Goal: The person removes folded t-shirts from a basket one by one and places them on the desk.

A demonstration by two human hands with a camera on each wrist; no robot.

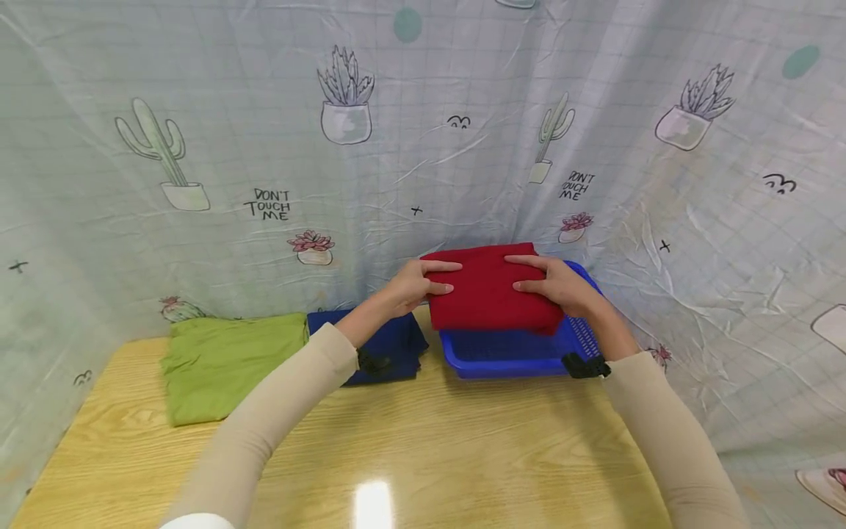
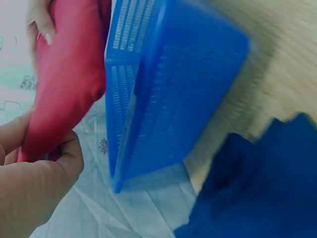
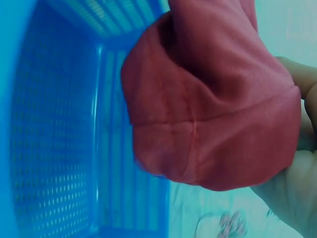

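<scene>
A folded red cloth [image 1: 489,290] is held between both hands over a blue plastic basket [image 1: 509,367]. My left hand [image 1: 411,285] grips its left side, thumb underneath in the left wrist view, where the cloth [image 2: 69,74] hangs beside the basket [image 2: 183,74]. At the opposite side my right hand [image 1: 562,285] grips the cloth with fingers on top. Stitched seams show on the cloth [image 3: 213,129] in the right wrist view, next to the slotted basket wall [image 3: 54,148]. The basket's inside is partly hidden beneath the cloth.
Left of the basket, a folded dark blue cloth [image 1: 390,345] lies on the wooden table [image 1: 410,441], partly behind my left forearm. Farther left is a folded green cloth [image 1: 225,364]. A cactus-printed curtain [image 1: 423,162] hangs right behind the table.
</scene>
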